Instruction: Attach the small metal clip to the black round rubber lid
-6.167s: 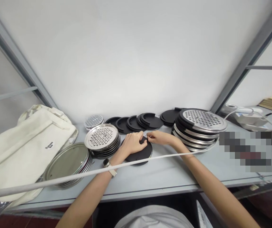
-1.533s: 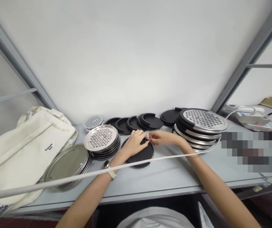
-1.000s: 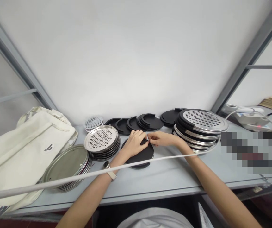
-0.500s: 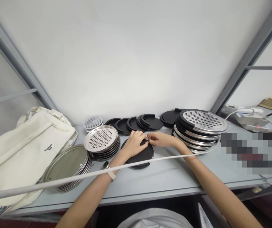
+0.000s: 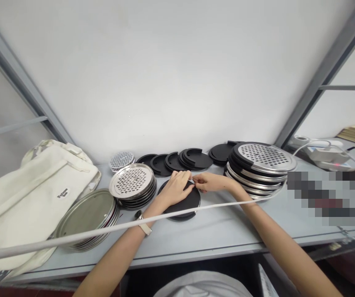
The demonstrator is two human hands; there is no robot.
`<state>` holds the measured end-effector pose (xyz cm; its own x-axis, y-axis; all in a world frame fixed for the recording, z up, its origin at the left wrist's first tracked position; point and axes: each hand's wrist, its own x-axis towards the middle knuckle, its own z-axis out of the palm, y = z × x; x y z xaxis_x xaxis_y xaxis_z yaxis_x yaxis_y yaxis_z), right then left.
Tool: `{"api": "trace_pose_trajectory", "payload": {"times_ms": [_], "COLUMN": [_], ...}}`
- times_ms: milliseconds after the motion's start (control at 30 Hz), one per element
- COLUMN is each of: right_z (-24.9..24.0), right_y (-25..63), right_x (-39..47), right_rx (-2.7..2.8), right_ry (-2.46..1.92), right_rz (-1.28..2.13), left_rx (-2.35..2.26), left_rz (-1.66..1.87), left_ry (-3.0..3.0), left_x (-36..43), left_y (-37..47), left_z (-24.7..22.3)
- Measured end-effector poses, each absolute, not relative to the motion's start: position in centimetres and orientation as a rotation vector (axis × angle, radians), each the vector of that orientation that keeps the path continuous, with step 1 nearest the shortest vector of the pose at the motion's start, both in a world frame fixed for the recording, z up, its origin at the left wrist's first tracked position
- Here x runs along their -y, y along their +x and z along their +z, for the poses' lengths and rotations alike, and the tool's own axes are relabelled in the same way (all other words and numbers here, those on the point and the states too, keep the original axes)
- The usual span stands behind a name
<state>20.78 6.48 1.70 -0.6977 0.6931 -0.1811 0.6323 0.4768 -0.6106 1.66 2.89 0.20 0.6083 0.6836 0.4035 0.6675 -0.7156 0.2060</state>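
A black round disc [image 5: 187, 204] with a raised partial rim lies on the grey table [image 5: 223, 231] in front of me. My left hand [image 5: 175, 189] rests over its upper part, fingers curled toward the far edge and thumb reaching right, gripping it. At the disc's far right edge, my right hand [image 5: 210, 182] is closed in a pinch, its fingertips meeting the left thumb. Whatever those fingertips hold is too small to make out. Left of the disc stands a stack of round metal grater plates [image 5: 131, 181]. Behind my hands lie several overlapping black discs [image 5: 199, 159].
A taller stack of rimmed metal grater plates [image 5: 266, 156] stands right of my right hand. Olive round plates [image 5: 86, 212] and a cream cloth bag [image 5: 38, 187] occupy the left. Small perforated discs [image 5: 121, 159] sit near the wall. A white cable [image 5: 103, 228] crosses before my forearms.
Both hands stay at the disc's far edge; the right fingers have shifted very slightly. The disc and the stacks have not visibly moved.
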Motion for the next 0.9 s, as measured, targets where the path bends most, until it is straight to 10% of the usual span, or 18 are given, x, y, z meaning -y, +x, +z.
{"api": "trace_pose_trajectory", "payload": {"times_ms": [900], "right_z": [2.19], "right_y": [20.83], "right_x": [-6.29], "right_rx": [2.670], "right_ry": [-1.332], "right_rz": [1.200], "left_rx": [-1.126], "left_rz": [0.832], "left_ry": [2.693], "left_x": [-3.44], "left_y": [1.59], "left_z": [-0.03]}}
